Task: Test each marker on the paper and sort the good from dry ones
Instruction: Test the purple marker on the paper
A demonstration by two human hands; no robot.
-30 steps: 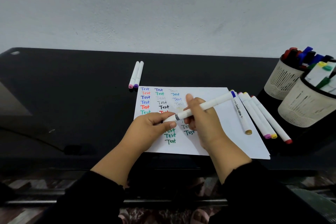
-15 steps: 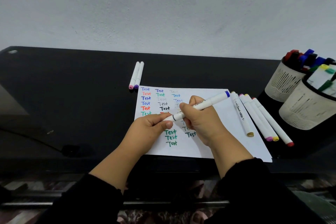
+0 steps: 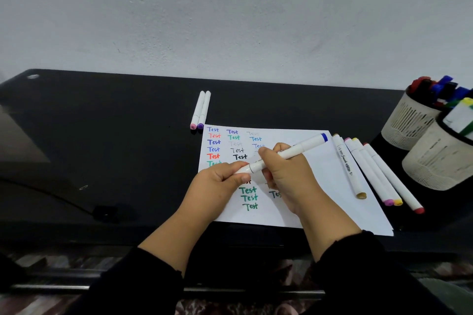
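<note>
A white sheet of paper (image 3: 332, 181) lies on the black table (image 3: 115, 148), with "Test" written on it many times in several colours. My right hand (image 3: 289, 174) grips the barrel of a white marker with a blue end (image 3: 304, 147), held slanted above the paper. My left hand (image 3: 220, 184) pinches that marker's lower cap end. Several white markers (image 3: 371, 176) lie side by side at the paper's right edge. Two more markers (image 3: 201, 110), with pink and purple ends, rest just beyond the paper's top left corner.
Two cream mesh pen cups stand at the far right, the rear cup (image 3: 407, 123) and the front cup (image 3: 440, 161), both holding several markers. A dark cable (image 3: 51, 194) runs across the table at the left. A white wall rises behind.
Both hands stay on the same marker; the marker has tilted slightly flatter and the hands have drawn a bit closer together. The view shifted slightly.
</note>
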